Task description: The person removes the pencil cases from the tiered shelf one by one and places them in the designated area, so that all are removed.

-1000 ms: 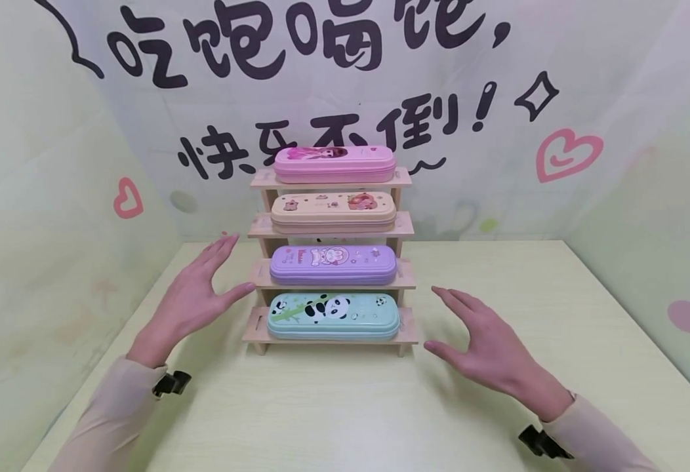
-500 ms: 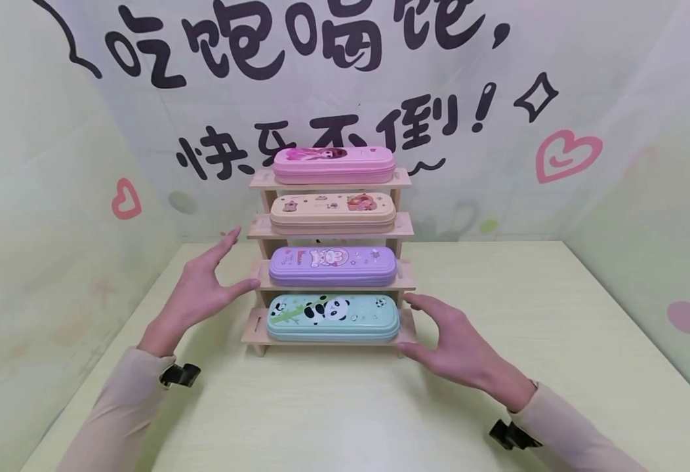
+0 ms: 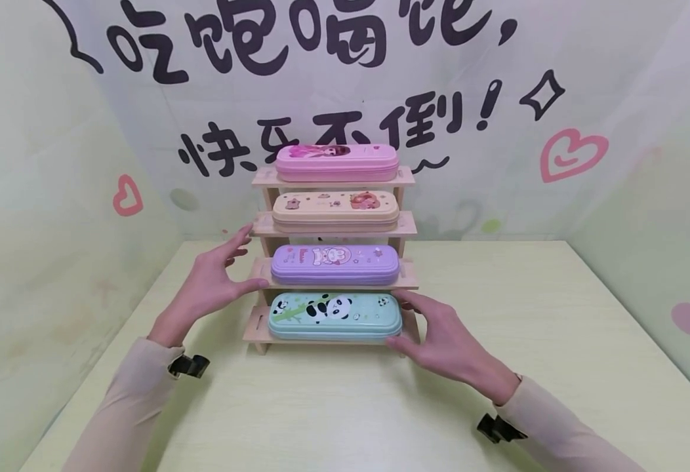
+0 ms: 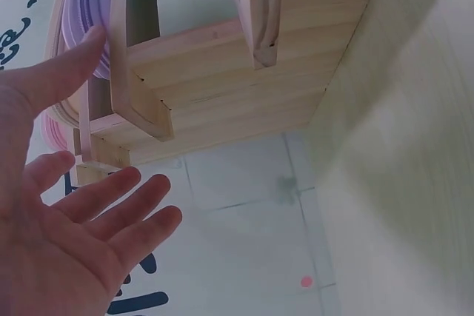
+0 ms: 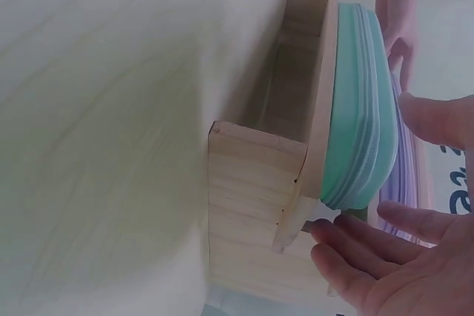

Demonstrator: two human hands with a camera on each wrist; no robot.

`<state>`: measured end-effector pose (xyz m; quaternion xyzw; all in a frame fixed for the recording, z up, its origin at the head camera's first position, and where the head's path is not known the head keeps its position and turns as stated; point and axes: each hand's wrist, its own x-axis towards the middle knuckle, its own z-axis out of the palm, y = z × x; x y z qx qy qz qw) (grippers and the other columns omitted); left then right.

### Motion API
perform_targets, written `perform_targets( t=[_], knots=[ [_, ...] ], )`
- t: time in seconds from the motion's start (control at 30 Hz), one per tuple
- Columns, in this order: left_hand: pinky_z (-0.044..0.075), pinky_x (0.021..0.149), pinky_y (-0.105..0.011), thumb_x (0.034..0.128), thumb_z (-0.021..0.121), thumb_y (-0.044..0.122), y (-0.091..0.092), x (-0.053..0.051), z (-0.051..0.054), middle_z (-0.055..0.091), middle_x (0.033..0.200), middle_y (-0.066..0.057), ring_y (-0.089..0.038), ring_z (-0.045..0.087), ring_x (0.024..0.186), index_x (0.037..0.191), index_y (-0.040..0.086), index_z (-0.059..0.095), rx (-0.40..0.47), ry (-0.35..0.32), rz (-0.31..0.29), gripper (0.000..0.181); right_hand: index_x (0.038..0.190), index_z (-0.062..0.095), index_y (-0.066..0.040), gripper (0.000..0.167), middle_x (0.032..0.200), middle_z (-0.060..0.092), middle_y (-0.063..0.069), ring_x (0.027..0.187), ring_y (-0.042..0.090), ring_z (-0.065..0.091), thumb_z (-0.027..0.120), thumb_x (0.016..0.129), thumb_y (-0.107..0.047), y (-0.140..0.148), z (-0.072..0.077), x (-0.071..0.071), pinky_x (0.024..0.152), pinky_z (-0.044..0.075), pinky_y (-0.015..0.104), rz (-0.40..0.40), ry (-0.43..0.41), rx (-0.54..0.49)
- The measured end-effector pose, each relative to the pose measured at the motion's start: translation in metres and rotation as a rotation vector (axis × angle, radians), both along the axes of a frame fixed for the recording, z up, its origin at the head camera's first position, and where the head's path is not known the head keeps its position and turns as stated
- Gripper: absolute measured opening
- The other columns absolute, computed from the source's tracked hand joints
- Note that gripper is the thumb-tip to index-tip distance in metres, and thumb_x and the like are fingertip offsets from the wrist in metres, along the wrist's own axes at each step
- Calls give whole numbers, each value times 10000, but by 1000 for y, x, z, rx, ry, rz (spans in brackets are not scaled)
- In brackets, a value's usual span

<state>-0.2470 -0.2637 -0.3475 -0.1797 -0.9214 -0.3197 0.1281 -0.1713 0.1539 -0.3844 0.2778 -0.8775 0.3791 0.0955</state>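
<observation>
Mint green, the panda case (image 3: 359, 324) lies flat on the lowest step of a pale wooden stand (image 3: 256, 329). The right hand (image 3: 448, 344) is at its right end, fingers loose and unclenched, thumb near the front edge; whether skin meets case cannot be told. One step up lies a purple case (image 3: 359, 267), and near that step's left end the left hand (image 3: 206, 282) spreads its fingers and thumb, grasping nothing. A cream case (image 3: 306, 216) and a pink case (image 3: 345, 172) fill the two higher steps. Beige sleeves (image 3: 122, 406) cover both forearms, a black device (image 3: 194, 366) at each wrist.

The stand rests on a pale, faintly grained table (image 3: 333, 413). Behind rises a whitish backdrop (image 3: 475, 190) with bold black lettering (image 3: 241, 40) and a pink heart (image 3: 575, 156); pale walls close in both sides.

Only the head view shows the printed lids whole. The left wrist view shows the open left palm and the stand's underside; the right wrist view shows the ridged zip band (image 5: 368, 109) round the mint case and the stand's wooden leg panel (image 5: 255, 164).
</observation>
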Motion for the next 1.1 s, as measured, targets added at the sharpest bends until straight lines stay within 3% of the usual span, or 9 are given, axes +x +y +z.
perform_targets(
  t=[0.37, 0.7, 0.83, 1.1],
  knots=[
    [519, 1083, -598, 769, 984, 291, 1, -2, 0, 577, 1478, -215, -440, 632, 1249, 1680, 268, 308, 38, -36, -19, 1135, 1469, 591, -57, 732, 1338, 690, 64, 1164, 230, 681, 926, 827, -163, -6, -4, -3, 1026, 586, 469, -8, -30, -57],
    [517, 1096, -570, 768, 985, 249, 1, -3, -1, 663, 1364, -199, -410, 643, 1242, 1675, 266, 327, 70, -50, -32, 1120, 1376, 655, -1, 699, 1319, 692, 105, 1128, 223, 684, 969, 765, -130, -10, -7, -6, 976, 609, 426, -30, 46, -32],
    [516, 1102, -556, 766, 985, 239, 0, -2, -2, 686, 1321, -186, -394, 646, 1239, 1672, 265, 334, 90, -75, -28, 1117, 1356, 670, 9, 680, 1322, 687, 111, 1091, 218, 687, 972, 757, -107, -11, -8, -7, 910, 635, 384, -25, 46, -41],
    [540, 1080, -528, 776, 976, 218, 0, -4, -1, 699, 1280, -181, -389, 664, 1195, 1670, 296, 334, 120, -106, -36, 1104, 1334, 671, 9, 666, 1305, 686, 94, 1070, 208, 685, 974, 747, -83, -8, -7, -8, 904, 637, 380, -19, 48, -46]
  ],
)
